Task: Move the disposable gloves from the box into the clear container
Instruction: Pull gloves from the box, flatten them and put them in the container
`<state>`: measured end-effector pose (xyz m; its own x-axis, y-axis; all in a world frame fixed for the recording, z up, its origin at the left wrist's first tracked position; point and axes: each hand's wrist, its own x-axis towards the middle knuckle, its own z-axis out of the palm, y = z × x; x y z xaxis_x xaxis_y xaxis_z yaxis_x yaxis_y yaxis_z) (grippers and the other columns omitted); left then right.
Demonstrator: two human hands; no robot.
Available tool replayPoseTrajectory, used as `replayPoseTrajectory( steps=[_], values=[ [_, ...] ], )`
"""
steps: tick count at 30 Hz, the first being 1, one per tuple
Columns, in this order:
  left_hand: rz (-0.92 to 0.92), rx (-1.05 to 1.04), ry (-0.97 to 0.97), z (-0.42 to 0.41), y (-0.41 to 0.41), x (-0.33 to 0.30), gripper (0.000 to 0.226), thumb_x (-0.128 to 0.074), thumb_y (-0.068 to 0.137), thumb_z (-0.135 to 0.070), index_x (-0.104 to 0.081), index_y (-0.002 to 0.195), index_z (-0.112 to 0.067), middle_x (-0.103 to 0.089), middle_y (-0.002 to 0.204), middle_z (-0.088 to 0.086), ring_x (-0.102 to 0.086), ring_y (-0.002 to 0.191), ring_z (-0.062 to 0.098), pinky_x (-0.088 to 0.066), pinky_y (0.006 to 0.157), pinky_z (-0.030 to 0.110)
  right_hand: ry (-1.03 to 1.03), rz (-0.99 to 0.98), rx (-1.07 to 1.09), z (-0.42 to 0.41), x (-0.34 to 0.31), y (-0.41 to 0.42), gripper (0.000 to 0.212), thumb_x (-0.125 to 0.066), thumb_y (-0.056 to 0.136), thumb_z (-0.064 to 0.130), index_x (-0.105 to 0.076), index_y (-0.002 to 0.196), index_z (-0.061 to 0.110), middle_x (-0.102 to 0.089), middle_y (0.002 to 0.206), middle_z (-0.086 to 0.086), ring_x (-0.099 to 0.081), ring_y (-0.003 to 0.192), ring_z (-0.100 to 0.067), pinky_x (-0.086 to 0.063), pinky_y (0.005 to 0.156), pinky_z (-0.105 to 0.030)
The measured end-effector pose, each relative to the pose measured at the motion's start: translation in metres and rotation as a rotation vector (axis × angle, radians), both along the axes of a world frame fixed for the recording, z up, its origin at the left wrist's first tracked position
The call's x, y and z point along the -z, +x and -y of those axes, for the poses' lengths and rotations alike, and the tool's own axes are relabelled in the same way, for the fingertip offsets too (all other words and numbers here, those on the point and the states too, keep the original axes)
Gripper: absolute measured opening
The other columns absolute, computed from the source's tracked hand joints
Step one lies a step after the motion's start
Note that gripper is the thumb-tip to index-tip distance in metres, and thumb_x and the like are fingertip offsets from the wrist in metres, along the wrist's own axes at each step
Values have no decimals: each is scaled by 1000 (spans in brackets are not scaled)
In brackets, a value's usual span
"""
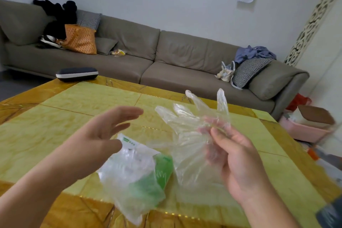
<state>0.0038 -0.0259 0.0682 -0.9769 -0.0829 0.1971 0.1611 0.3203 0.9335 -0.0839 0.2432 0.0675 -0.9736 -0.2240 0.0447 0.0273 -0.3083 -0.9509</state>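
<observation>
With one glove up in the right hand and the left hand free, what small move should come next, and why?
Probably bring the open left hand across to take the loose cuff of the clear glove, which the right hand pinches unfolded above the green-and-white pack. No clear container is in view, so gathering the glove first seems sensible.

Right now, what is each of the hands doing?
Left hand: open, fingers spread, holding nothing, above the glove packet.
Right hand: pinching a clear disposable glove, held up.

you've got one clear glove (187, 131) up off the table, crumpled w/ its fingers pointing up. glove pack (137, 174), clear plastic w/ green print, is just left of it, lower down.
</observation>
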Motion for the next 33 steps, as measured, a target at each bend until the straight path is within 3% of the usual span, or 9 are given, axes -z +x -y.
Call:
replayPoseTrajectory(
  steps=[2,5,8,12,16,20,25,30,33],
  values=[
    [-72,-24,242,-18,-2,-7,47,-69,85,-10,-65,130,-23,-71,129,-6,-64,124,14,-45,110,48,3,-32,-37,-1,-2,3,25,-62,93,5,-77,111,12,-78,103,-17,-60,53,-18,-47,42,-25],
    [138,14,325,-49,-9,-4,60,-77,83,-56,-66,124,-14,-77,114,3,-73,107,20,-55,97,42,27,-74,-85,3,3,6,25,-66,87,9,-77,109,13,-78,102,-18,-61,55,-22,-48,48,-31],
    [259,-5,380,-77,-14,4,32,-78,86,-30,-75,102,-3,-78,94,12,-76,83,19,-60,71,26,143,-91,-82,8,10,11,17,-72,90,12,-80,103,19,-78,101,-17,-68,76,-24,-54,67,-38],
    [171,-199,346,-76,-17,13,15,-74,92,-13,-75,89,1,-69,73,9,-58,55,12,-49,48,17,303,-113,88,-3,10,7,8,-72,95,7,-77,94,13,-79,88,-9,-55,54,-12,-44,46,-26],
    [149,-186,372,-68,-16,15,7,-72,93,-6,-75,89,-1,-65,68,10,-55,54,20,-51,50,26,207,-51,232,-16,10,-2,6,-73,97,16,-76,95,12,-75,89,-10,-52,58,-16,-39,47,-24],
    [37,-285,338,-75,-16,18,4,-70,94,-6,-72,92,-3,-68,66,10,-62,54,24,-55,52,25,195,148,-84,-14,9,2,50,-74,90,43,-70,110,-3,-72,93,-17,-66,71,-28,-49,54,-36],
    [18,-307,324,-80,-15,21,8,-70,94,-9,-73,88,-4,-72,75,13,-70,64,24,-62,62,34,221,130,26,-15,10,3,7,-73,92,4,-67,91,3,-61,73,-13,-62,62,-26,-55,55,-34],
    [113,-197,379,-87,-13,20,12,-71,93,-9,-77,83,-4,-72,78,20,-68,65,28,-59,63,37,105,158,178,-26,7,-7,8,-68,96,-3,-66,103,0,-66,81,-13,-67,64,-22,-58,54,-31],
    [158,-165,380,-91,-14,20,11,-72,94,-16,-74,95,-5,-71,80,19,-65,64,29,-55,61,42,289,68,275,-45,6,-25,17,-70,96,-1,-65,111,5,-70,87,-13,-69,59,-15,-54,50,-25]
  ],
)
